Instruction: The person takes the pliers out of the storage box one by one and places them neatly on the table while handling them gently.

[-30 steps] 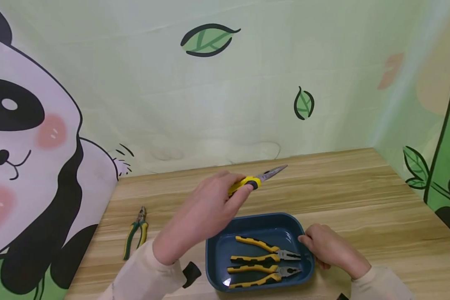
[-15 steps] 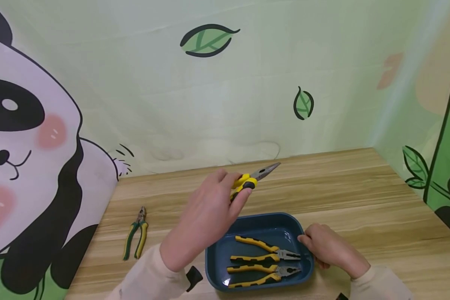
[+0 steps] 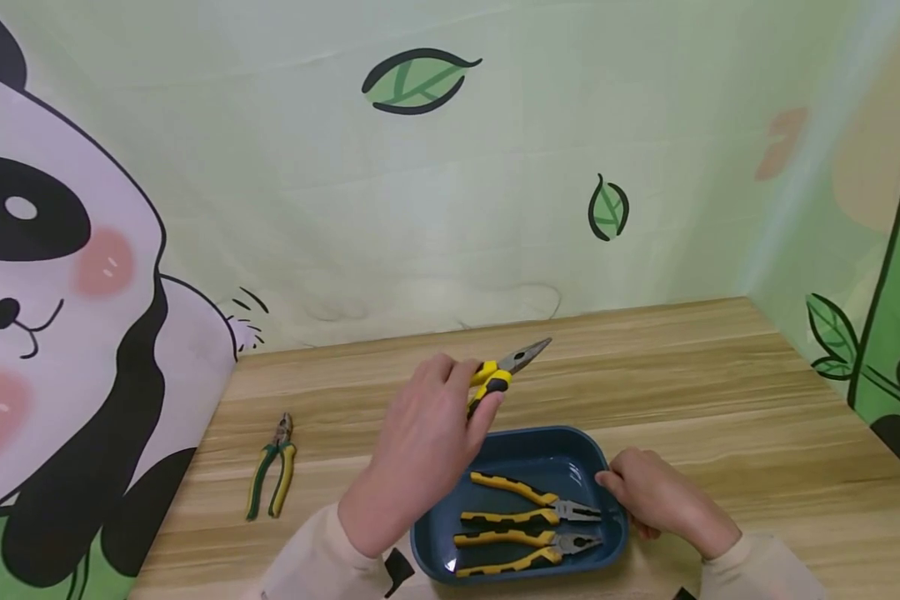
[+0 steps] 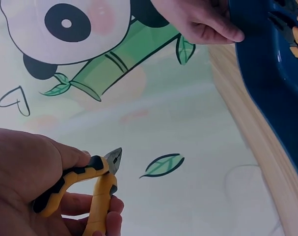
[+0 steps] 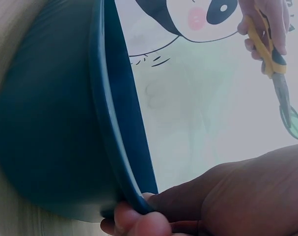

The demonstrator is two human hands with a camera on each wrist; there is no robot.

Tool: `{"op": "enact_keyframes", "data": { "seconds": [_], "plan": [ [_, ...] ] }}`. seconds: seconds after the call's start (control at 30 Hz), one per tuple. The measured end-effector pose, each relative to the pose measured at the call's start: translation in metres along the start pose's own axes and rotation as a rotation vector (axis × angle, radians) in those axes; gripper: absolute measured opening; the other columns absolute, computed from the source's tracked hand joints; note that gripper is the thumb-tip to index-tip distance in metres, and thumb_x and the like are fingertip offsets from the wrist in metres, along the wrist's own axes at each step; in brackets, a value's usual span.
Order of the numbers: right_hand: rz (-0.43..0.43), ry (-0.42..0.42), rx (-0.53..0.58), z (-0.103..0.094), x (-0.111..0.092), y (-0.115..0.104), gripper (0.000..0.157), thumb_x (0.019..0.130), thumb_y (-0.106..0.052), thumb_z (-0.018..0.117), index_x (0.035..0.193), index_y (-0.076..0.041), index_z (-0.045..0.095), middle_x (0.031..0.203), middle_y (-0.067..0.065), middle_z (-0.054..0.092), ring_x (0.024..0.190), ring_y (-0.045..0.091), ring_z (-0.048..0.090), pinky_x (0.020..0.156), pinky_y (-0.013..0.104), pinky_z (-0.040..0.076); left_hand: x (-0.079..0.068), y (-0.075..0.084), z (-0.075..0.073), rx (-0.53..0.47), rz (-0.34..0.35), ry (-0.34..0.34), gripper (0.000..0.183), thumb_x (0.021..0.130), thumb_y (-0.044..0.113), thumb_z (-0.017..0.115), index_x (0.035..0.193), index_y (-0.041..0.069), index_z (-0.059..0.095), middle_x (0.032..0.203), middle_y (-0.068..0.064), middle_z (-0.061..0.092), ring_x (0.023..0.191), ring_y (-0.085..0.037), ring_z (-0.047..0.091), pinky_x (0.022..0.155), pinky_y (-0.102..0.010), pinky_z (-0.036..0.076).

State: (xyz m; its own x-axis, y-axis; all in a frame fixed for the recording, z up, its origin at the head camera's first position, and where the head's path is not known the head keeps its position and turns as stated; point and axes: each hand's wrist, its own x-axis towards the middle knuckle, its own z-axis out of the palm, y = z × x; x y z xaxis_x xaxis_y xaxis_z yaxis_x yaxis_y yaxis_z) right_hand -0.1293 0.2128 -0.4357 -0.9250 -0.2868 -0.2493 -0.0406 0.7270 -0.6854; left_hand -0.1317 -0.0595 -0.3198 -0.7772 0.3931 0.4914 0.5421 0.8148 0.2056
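My left hand (image 3: 418,442) holds needle-nose pliers (image 3: 498,379) with yellow and black handles above the far edge of a blue tray (image 3: 437,500). Their grey tips point away and to the right. In the left wrist view the handles of the needle-nose pliers (image 4: 103,191) stand apart, with thumb and fingers about them. With thumb and curled fingers my right hand (image 3: 660,496) pinches the tray's right rim, also seen up close as the tray rim (image 5: 109,118) in the right wrist view. Inside the tray lie two yellow-and-black pliers (image 3: 555,510), (image 3: 555,550), jaws to the right.
Left of the tray, green-and-yellow pliers (image 3: 273,467) lie on the wooden table (image 3: 690,375) with their handles spread. A printed cloth backdrop (image 3: 495,208) with a panda and leaves rises behind the table and along its sides.
My left hand has shifted slightly left and back toward me, turning the needle-nose pliers so that both handles show more. My right hand and the tray have stayed put.
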Motion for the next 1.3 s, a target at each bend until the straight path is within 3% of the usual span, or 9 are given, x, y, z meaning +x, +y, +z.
{"op": "enact_keyframes", "data": {
  "seconds": [0.17, 0.63, 1.3],
  "plan": [
    [-0.012, -0.006, 0.002, 0.0, 0.0, 0.0, 0.038, 0.107, -0.01, 0.054, 0.069, -0.005, 0.06, 0.043, -0.001, 0.049, 0.032, 0.008, 0.043, 0.038, 0.027, 0.042, -0.002, -0.002, 0.007, 0.007, -0.028, -0.015, 0.04, 0.1, 0.036, 0.07, 0.122, 0.002, 0.07, 0.097, -0.008, 0.062, 0.076, -0.018, 0.051, 0.059, -0.029, 0.046],
    [0.02, 0.012, 0.0, 0.001, -0.001, -0.003, 0.035, 0.106, -0.009, 0.055, 0.071, -0.005, 0.06, 0.044, -0.001, 0.049, 0.033, 0.008, 0.045, 0.037, 0.027, 0.043, -0.007, -0.009, 0.017, 0.044, -0.044, 0.031, 0.039, 0.099, 0.032, 0.072, 0.119, -0.002, 0.071, 0.095, -0.01, 0.061, 0.075, -0.021, 0.052, 0.058, -0.03, 0.046],
    [0.019, 0.002, -0.003, 0.0, 0.0, -0.003, 0.036, 0.107, -0.01, 0.054, 0.071, -0.006, 0.06, 0.043, 0.0, 0.05, 0.033, 0.008, 0.044, 0.037, 0.027, 0.042, -0.015, -0.029, 0.014, 0.07, -0.136, 0.047, 0.039, 0.099, 0.029, 0.073, 0.118, -0.005, 0.071, 0.097, -0.014, 0.062, 0.077, -0.024, 0.056, 0.06, -0.034, 0.05]
  ]
}}
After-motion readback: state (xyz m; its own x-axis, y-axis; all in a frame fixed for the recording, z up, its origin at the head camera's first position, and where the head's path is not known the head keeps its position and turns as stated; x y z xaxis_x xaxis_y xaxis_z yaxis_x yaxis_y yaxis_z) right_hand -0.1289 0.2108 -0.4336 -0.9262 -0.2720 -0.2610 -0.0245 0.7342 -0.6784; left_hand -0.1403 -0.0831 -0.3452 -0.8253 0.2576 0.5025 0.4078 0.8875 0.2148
